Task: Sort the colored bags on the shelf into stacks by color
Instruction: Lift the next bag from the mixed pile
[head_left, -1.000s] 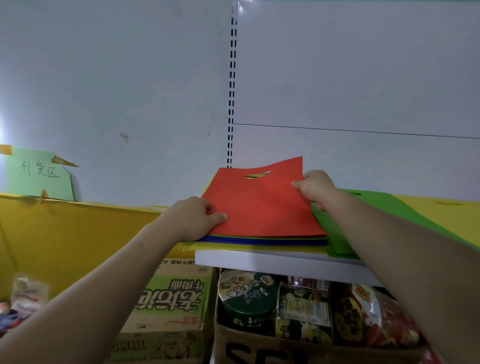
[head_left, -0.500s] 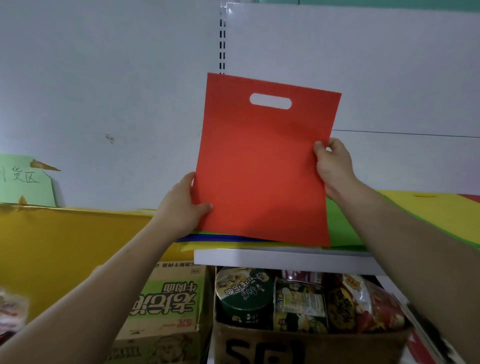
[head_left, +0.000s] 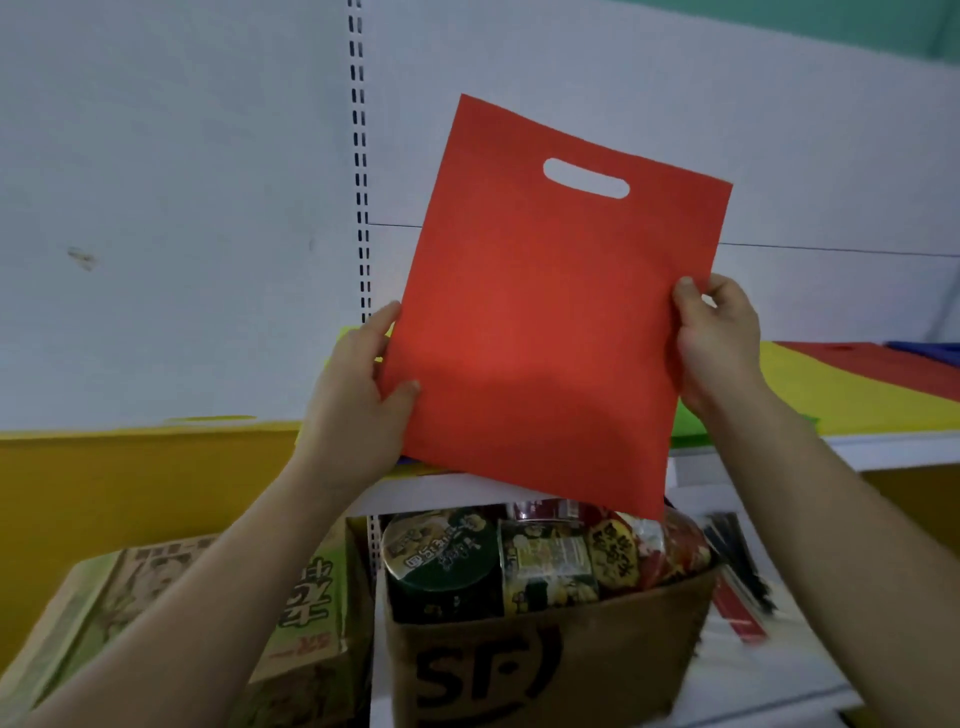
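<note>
Both arms reached up; left hand (head_left: 358, 395) and right hand (head_left: 717, 343) pinched, thumbs in front.

Red bag (head_left: 540, 332) upright, tilted, above shelf (head_left: 883, 449)

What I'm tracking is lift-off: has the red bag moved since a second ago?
Yes. From lying flat on the shelf, the red bag now stands upright between left hand and right hand, lifted, right of the slotted post.
</note>
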